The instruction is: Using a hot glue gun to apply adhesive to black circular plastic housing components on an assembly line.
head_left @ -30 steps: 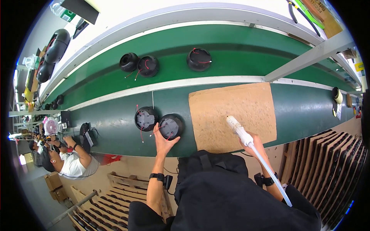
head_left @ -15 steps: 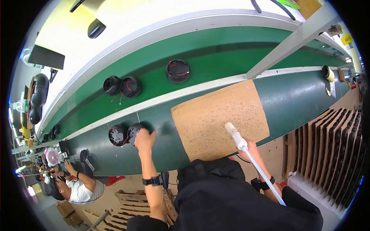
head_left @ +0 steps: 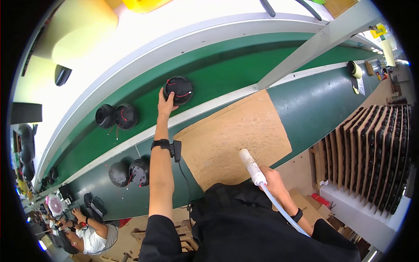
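Black housing (head_left: 181, 88) sits near the white rail (head_left: 220, 99), green belt (head_left: 235, 65) open rightward.

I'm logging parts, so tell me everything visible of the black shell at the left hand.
The black shell is round and looks like plastic, its broad, dark inner face turned toward the camera. Red wires show on that face, one near the upper left, another lower right beside a small white connector. It is on the green belt. The left hand touches its left side, thumb over the face; how firmly cannot be told.
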Motion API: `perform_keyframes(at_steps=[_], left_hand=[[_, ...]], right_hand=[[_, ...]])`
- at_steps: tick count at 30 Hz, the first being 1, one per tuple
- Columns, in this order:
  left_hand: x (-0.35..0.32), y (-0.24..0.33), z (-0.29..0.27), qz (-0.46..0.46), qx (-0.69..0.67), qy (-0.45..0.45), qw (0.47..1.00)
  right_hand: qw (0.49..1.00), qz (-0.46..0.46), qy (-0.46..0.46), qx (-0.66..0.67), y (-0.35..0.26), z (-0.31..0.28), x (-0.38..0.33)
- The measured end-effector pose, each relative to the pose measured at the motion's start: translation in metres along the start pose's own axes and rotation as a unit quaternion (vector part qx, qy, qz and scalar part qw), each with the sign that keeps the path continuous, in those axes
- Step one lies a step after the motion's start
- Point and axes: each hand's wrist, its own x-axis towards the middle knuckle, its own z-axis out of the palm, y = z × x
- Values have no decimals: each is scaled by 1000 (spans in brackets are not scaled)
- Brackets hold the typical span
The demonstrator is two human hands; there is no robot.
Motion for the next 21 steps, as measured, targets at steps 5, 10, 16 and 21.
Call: perform_keyframes(at_steps=[5,10,16,21], left_hand=[[-38,11,-5,-26,-85,-107,990],[-134,-18,-53,43,79,-205,975],[-254,-16,-25,25,253,-203,946],[-297,-39,-1,84,367,-212,902]], right_hand=[[1000,23,9,5,16,9,2],[997,-51,16,61,1,-4,19],[990,-124,10,69,-6,-8,17],[984,-160,-18,78,4,9,-8]])
